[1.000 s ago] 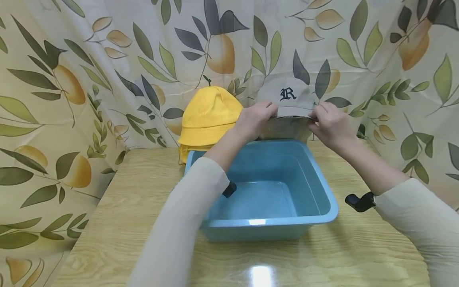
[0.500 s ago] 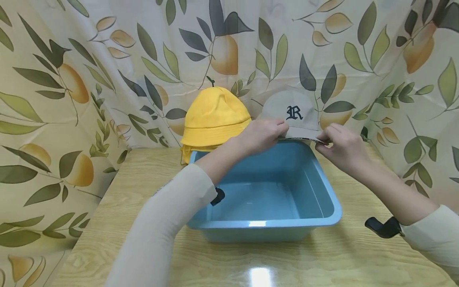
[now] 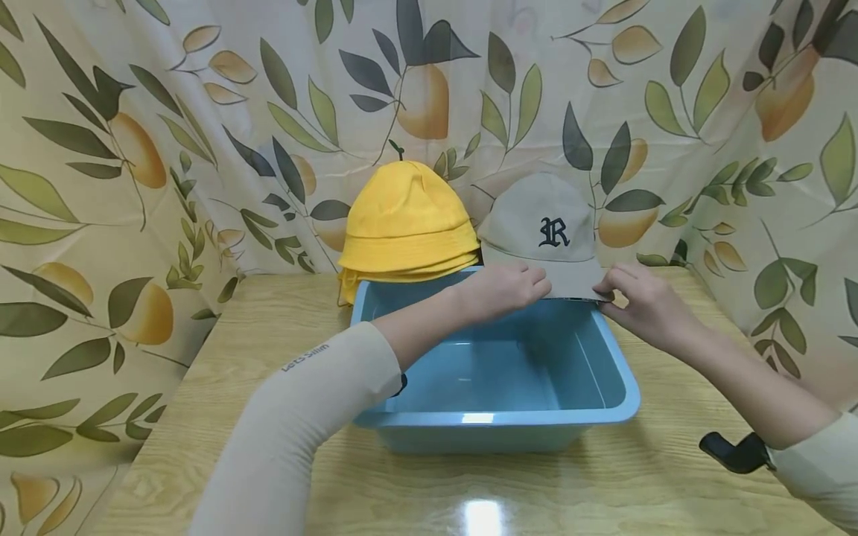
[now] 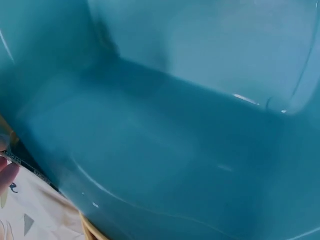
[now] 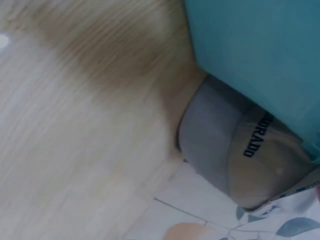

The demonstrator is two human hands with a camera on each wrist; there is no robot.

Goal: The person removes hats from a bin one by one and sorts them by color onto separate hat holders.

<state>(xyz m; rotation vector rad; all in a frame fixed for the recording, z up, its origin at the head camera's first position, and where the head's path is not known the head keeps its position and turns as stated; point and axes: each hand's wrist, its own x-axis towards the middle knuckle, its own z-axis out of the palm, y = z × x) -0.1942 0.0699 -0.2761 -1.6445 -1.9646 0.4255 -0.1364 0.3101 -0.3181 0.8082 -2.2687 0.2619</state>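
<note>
A light grey baseball cap (image 3: 550, 231) with a dark letter R faces me behind the blue basin, its brim reaching over the basin's back rim. My left hand (image 3: 507, 290) grips the brim at its left side, and my right hand (image 3: 646, 305) pinches the right corner. In the left wrist view, fingertips (image 4: 7, 172) hold the brim's lettered edge. Beneath it, the right wrist view shows a grey-and-tan cap (image 5: 220, 135) with dark lettering, on the table behind the basin and partly hidden by it.
The blue basin (image 3: 499, 417) stands in mid table with a bare floor. Left of the grey cap, a stack of yellow bucket hats (image 3: 405, 216) with a green sprout on top sits at the basin's back left corner. A leaf-patterned curtain (image 3: 268, 45) hangs close behind.
Both hands have come down and slightly right with the grey cap. Its brim has sunk from above the basin's back rim to overlap it, and the front of the crown shows more fully.
</note>
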